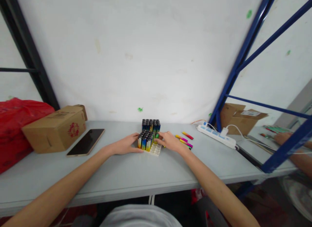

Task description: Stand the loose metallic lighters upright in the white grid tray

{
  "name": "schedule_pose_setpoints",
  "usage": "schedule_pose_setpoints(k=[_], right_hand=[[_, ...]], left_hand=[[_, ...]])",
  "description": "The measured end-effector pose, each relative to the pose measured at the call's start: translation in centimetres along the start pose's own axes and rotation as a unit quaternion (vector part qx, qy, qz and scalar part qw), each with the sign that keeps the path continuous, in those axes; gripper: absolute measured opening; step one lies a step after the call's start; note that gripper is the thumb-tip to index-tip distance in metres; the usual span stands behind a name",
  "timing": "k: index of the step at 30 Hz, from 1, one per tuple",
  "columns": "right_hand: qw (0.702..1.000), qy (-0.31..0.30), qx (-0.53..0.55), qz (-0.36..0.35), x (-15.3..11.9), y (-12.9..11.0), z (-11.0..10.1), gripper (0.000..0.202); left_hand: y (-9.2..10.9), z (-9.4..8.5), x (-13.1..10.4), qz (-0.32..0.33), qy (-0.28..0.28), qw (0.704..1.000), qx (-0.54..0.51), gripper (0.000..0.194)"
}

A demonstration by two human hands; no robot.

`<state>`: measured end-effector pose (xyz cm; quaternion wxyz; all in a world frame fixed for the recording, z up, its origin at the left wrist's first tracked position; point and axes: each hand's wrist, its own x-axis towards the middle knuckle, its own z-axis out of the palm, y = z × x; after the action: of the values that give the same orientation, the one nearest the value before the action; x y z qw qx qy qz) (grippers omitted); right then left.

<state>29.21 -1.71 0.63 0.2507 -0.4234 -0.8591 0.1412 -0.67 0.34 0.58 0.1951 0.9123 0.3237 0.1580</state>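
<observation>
A white tray (155,150) with round holes stands on the table, its left part filled with upright lighters (143,143) with black tops and blue-yellow bodies. My left hand (126,144) curves around the tray's left side, thumb at the front corner and fingers along the lighters. My right hand (168,140) is at the tray's right part, fingertips closed on a yellow-green lighter (156,136) among the holes; part of it is hidden. Behind stands another block of upright lighters (151,125). Several loose red, yellow and pink lighters (187,136) lie to the right of my right hand.
A phone (86,142), a cardboard box (56,127) and a red bag (21,113) are on the left. To the right are a white power strip (216,136) with cables, a blue rack post (229,80) and an opened carton (234,119). Another person's hand (282,137) shows beyond.
</observation>
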Motion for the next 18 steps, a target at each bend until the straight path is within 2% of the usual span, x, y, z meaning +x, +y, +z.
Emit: schedule_pose_setpoints(k=[2, 4, 6, 11, 14, 18], right_hand=[[1.0, -0.023, 0.014, -0.015, -0.3, 0.5, -1.1, 0.03], [0.999, -0.027, 0.039, -0.002, -0.8, 1.6, -2.9, 0.032], [0.998, -0.017, 0.046, 0.046, -1.3, 3.2, -5.3, 0.031], [0.977, -0.014, -0.098, 0.191, -2.8, 7.7, -10.6, 0.015], [0.971, -0.013, -0.117, 0.21, -4.4, 9.5, -11.6, 0.011], [0.98, -0.028, -0.043, 0.192, -6.4, 10.2, -10.7, 0.022]], left_hand=[[0.0, 0.0, -0.1, 0.0, 0.002, 1.0, -0.002, 0.071], [0.0, 0.0, -0.2, -0.007, 0.002, 1.0, 0.003, 0.073], [0.0, 0.0, -0.2, -0.015, 0.001, 1.0, 0.013, 0.076], [-0.2, -0.1, -0.2, -0.022, -0.009, 1.0, 0.015, 0.075], [-0.2, -0.1, -0.2, -0.037, -0.018, 0.999, 0.015, 0.078], [-0.2, -0.1, -0.1, -0.034, -0.009, 0.999, 0.011, 0.079]])
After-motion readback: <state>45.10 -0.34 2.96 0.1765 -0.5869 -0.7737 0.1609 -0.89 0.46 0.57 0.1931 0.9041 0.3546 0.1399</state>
